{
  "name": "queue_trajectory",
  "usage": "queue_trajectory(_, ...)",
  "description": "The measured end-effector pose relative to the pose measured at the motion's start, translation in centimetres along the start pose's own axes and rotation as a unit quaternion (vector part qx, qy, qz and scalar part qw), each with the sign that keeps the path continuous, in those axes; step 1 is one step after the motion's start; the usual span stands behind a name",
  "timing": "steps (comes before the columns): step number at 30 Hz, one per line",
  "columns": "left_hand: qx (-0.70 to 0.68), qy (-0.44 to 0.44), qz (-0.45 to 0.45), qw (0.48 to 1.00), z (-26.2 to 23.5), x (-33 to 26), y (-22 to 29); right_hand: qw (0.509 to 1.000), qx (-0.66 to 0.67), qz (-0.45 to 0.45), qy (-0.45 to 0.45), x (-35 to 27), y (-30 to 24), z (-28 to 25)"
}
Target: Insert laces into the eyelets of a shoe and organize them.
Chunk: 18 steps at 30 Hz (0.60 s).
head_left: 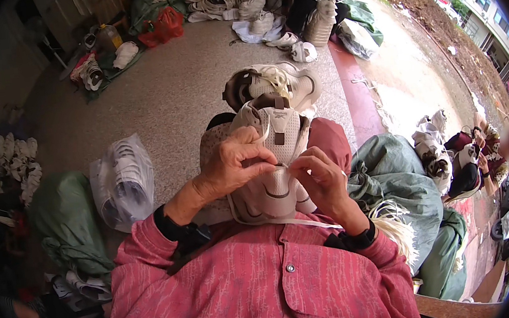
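A pale cream shoe upper (271, 193) with a perforated tongue rests in front of my chest, over my lap. My left hand (235, 164) is closed in a pinch at its upper edge, on a white shoelace (265, 129) whose end loops up beside the tongue. Close to the right of those fingertips, my right hand (326, 181) also pinches the lace at the same edge. The exact spot between the fingertips is small and partly hidden. Another length of lace crosses below the upper toward my right wrist. Just beyond lie more cream and brown shoe uppers (302, 84).
Green sacks (394, 174) and a bundle of white laces (394, 225) lie at my right. A clear bag of uppers (124, 183) and a green sack (66, 218) stand left. Co-workers handle uppers at the far side and right. A red bag (164, 26) lies far left.
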<state>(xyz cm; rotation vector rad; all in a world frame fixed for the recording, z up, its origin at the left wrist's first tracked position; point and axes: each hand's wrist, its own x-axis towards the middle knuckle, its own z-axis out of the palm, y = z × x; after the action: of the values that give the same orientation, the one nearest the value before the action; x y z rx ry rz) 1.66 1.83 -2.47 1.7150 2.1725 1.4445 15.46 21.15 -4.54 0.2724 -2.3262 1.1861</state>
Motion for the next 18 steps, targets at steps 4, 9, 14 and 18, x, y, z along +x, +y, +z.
queue_trajectory(4,-0.006,0.014,0.008,1.0,0.2,-0.2,-0.1,0.998,-0.011,-0.038,-0.041,0.5,-0.3,-0.5)
queue_trajectory(9,-0.007,0.01,-0.002,1.0,0.2,-0.2,0.1,0.991,-0.065,-0.083,-0.088,1.7,-1.1,-1.2)
queue_trajectory(14,-0.013,0.025,0.02,0.999,0.4,-0.2,-0.7,0.972,-0.133,-0.113,-0.159,3.3,-2.1,-1.2)
queue_trajectory(18,0.014,0.023,0.031,0.999,0.0,-0.1,0.1,0.988,-0.091,-0.077,-0.103,3.4,-1.6,-1.9)
